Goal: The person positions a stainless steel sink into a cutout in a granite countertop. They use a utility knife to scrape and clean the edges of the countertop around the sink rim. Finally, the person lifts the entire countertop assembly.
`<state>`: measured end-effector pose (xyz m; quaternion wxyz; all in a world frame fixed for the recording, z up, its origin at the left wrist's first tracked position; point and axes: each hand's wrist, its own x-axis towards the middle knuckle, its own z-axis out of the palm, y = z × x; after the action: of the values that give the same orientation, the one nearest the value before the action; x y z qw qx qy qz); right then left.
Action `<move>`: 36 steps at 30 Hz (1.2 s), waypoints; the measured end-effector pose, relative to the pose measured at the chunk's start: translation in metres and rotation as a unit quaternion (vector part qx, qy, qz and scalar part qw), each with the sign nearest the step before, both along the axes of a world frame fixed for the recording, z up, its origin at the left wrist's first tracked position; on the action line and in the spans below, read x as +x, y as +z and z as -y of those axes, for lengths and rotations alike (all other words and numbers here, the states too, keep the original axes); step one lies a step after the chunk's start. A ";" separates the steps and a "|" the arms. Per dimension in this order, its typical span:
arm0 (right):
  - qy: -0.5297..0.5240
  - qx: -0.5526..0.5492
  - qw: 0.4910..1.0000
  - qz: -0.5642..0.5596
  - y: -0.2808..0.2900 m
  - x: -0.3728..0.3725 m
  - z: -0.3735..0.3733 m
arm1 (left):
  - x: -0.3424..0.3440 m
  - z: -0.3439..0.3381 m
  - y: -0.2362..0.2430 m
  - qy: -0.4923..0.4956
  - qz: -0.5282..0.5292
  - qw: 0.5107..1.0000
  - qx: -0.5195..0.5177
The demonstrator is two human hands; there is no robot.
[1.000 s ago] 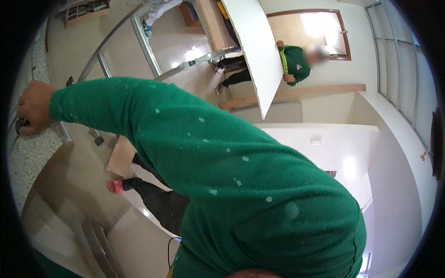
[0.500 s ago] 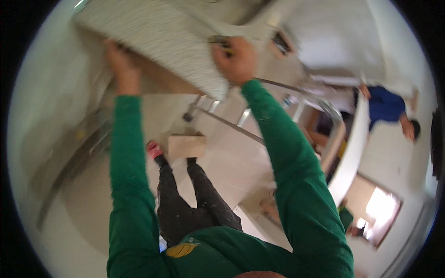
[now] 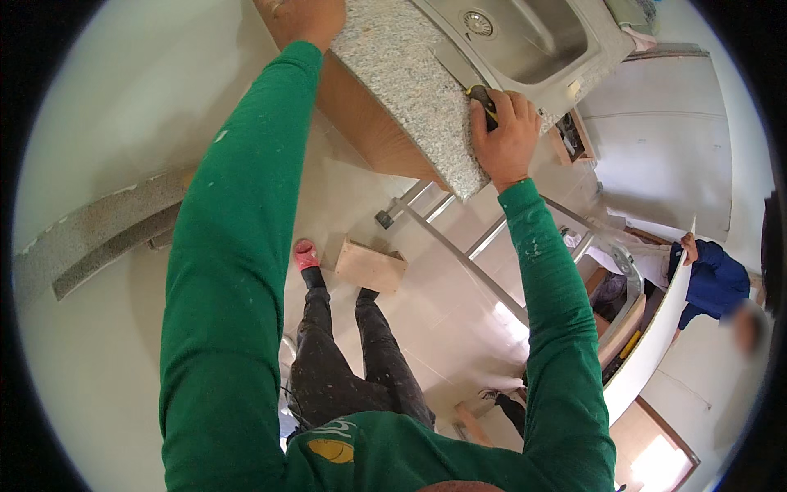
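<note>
I see both hands up on a speckled granite-look countertop (image 3: 410,90) w/ a steel sink (image 3: 525,41) set into it, at the far side of the view. Slab sits on a wooden cabinet side (image 3: 369,131), its rounded corner overhanging toward me.

Right hand (image 3: 504,131): fingers wrapped closed round a dark-handled tool w/ a yellow band (image 3: 484,102), its flat blade (image 3: 451,66) lying on the slab surface just beside the sink rim. Can't tell the exact tool type; looks like a scraper or knife.

Left hand (image 3: 299,16): at the top edge, resting on the far-left edge of the countertop. Mostly cut off by the frame, so I cannot tell if it grips or just presses flat.

Handling judgement: slab prob. heavy, stiff, brittle at the thin strip near the sink cutout; rough speckled face gives decent friction. Best hold is under the long edges, away from the cutout. Tool is light, rigid; grip on handle only, blade likely sharp.

Near: my legs in dark paint-flecked trousers, a small wooden box (image 3: 370,266) on the pale tile floor. Right side: another person in a blue top (image 3: 713,279) holding a white panel (image 3: 656,344), well apart.
</note>
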<state>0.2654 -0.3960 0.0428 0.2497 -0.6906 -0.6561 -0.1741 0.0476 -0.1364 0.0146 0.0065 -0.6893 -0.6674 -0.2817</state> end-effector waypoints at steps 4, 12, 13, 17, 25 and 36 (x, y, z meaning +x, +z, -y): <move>0.054 -0.040 0.996 -0.054 0.000 0.012 0.000 | 0.002 -0.016 -0.015 -0.056 0.106 0.993 0.005; 0.047 -0.064 0.994 -0.073 0.007 0.002 0.001 | -0.003 -0.017 -0.015 -0.058 0.033 0.997 0.034; 0.032 -0.086 0.991 -0.095 0.010 -0.004 0.001 | -0.007 -0.015 -0.012 -0.050 0.034 0.998 0.029; 0.013 -0.083 0.992 -0.098 0.007 -0.009 0.003 | -0.002 -0.012 -0.023 -0.054 0.027 0.997 0.041; 0.032 -0.027 0.995 -0.088 0.001 -0.002 -0.003 | -0.001 -0.022 -0.030 -0.087 0.026 0.995 0.047; 0.062 -0.036 0.994 -0.082 0.000 0.002 -0.001 | -0.035 -0.072 -0.066 -0.110 -0.001 0.991 0.077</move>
<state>0.2676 -0.3952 0.0432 0.2881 -0.6693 -0.6805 -0.0773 0.0124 -0.0643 -0.0512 0.0291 -0.7564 -0.5640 -0.3301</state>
